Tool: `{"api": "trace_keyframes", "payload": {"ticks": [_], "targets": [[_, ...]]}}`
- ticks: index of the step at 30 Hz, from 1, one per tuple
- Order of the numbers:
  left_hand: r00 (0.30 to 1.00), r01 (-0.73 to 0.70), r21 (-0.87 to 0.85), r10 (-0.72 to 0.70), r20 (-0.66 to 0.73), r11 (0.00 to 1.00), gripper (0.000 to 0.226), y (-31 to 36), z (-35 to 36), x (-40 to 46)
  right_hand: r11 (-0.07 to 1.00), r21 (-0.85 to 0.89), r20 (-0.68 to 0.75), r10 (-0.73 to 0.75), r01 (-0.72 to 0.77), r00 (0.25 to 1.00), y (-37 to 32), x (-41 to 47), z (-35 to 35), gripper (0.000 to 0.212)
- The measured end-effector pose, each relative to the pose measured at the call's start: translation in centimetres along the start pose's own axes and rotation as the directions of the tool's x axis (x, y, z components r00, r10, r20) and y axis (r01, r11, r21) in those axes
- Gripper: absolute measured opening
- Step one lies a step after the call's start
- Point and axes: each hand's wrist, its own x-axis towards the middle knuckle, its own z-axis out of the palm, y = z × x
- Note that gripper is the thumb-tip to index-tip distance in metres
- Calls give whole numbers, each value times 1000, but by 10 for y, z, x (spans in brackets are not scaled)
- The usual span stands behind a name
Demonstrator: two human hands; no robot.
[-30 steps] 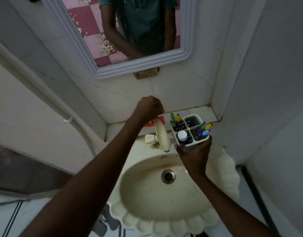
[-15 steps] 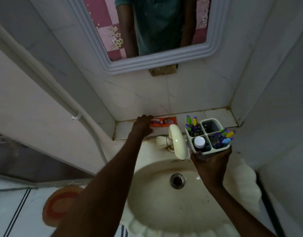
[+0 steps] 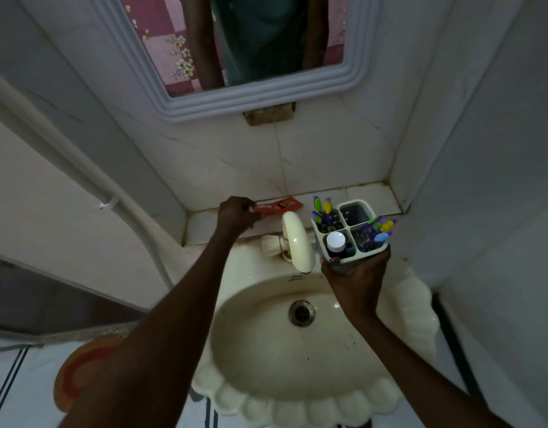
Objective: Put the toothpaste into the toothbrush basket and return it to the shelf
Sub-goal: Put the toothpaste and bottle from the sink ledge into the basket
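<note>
Orange-red flat toothpaste tube lies on the white tiled shelf in mid-frame, just left of centre, behind the cream plastic tap. Left hand is at the tube's left end, fingers curled over it; looks like a pinch grip closing on that end, but the fingertips are hidden behind the knuckles, so cannot tell if the tube is fully clamped or lifted off the tile. Right hand is wrapped around the lower body of the white four-compartment plastic toothbrush basket, firm closed grip, holding it upright in the air over the right rim of the cream scalloped sink, right of the tap. Basket contents: purple and yellow toothbrushes in upper-left cell and lower-right cell, a white-capped bottle in lower-left cell, upper-right cell empty.

Step judged: picking up the toothpaste, early in the task; nothing inserted, basket off the shelf. Next move calls for lifting the tube clear of the tap, carrying it right, turning it end-down and dropping it into the free upper-right cell, then setting the basket on the shelf at right.
</note>
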Motion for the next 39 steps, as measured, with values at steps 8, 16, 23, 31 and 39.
{"api": "trace_keyframes", "payload": {"ticks": [8, 16, 23, 31, 39], "targets": [[965, -259, -222, 259, -28, 940, 45, 93, -68, -27, 998, -59, -30, -2, 0, 1000, -2, 1, -1, 118], [762, -638, 227, 561, 324, 736, 39, 183, -55, -41, 999, -45, -4, 1, -1, 1000, -4, -2, 0, 115], [734, -679, 376, 573, 364, 630, 39, 209, -32, -32, 999, -3, 9, -32, 32, 999, -1, 1, -6, 117], [749, -663, 419, 538, 386, 621, 38, 222, -24, -27, 999, 25, 16, -24, 24, 1000, 1, 3, -7, 117], [746, -664, 332, 559, 362, 670, 31, 212, 15, -38, 997, -62, -6, -50, 50, 999, 2, 2, -4, 117]]}}
